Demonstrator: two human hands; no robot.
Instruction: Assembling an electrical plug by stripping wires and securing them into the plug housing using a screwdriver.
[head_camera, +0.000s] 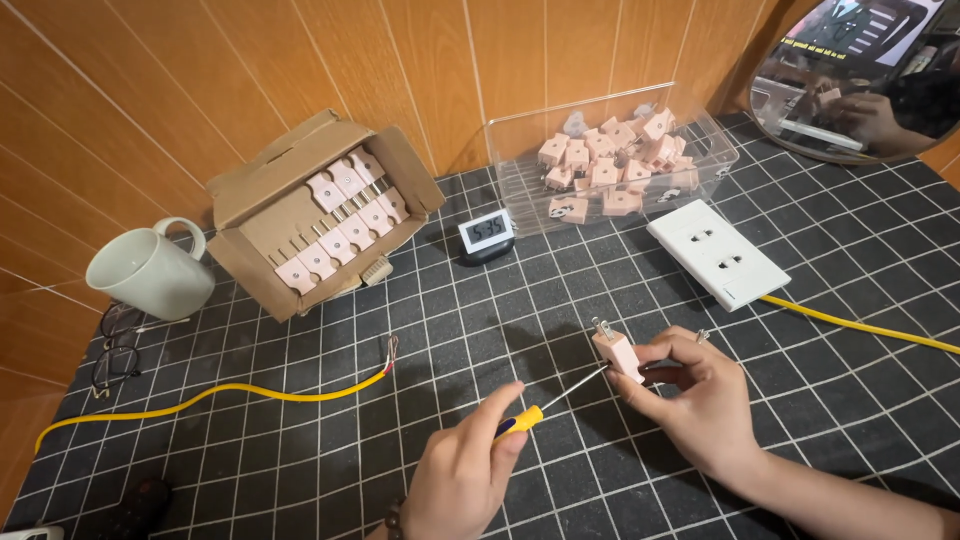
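I see the pink plug (618, 352) held just above the black gridded mat (400, 330), my right hand (700, 395) pinching it with fingers closed. My left hand (465, 470) wraps shut around a yellow screwdriver (545, 405), tip at the plug. Behind, a clear bin (520, 175) holds loose pink plugs; a tipped cardboard box (250, 215) holds neat rows.
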